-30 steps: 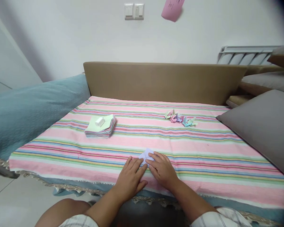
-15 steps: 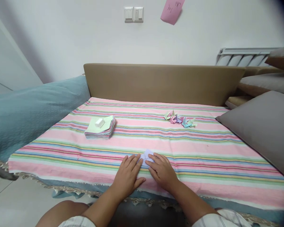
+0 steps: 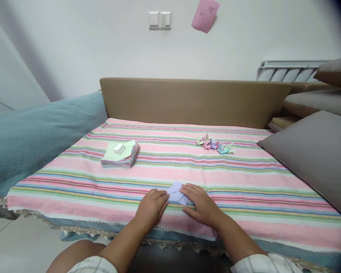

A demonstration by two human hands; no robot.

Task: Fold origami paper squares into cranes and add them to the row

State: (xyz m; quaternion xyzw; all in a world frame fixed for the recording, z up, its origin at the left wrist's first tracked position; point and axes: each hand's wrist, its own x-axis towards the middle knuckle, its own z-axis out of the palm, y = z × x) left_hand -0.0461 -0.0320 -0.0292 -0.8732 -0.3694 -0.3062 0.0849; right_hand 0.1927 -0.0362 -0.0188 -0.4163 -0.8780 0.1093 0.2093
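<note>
A small sheet of lilac paper, folded with creased flaps, lies flat on the striped cloth between my hands. My left hand is closed at its left corner, fingertips and thumb pinched together there. On the other side, my right hand rests its outstretched fingers over the paper's right edge, with the thumb spread apart below. Farther back to the right sit several folded paper cranes in pink, purple, blue and green. To the left is a stack of coloured paper with a white block-shaped charger on top.
The striped cloth covers a sofa seat with a brown backrest. A blue-covered armrest bounds the left side, grey cushions the right. A pink note and light switches are on the wall.
My left fingers have drawn in from lying flat to a pinch at the paper's left corner. My right hand has shifted slightly right, and more of the paper shows.
</note>
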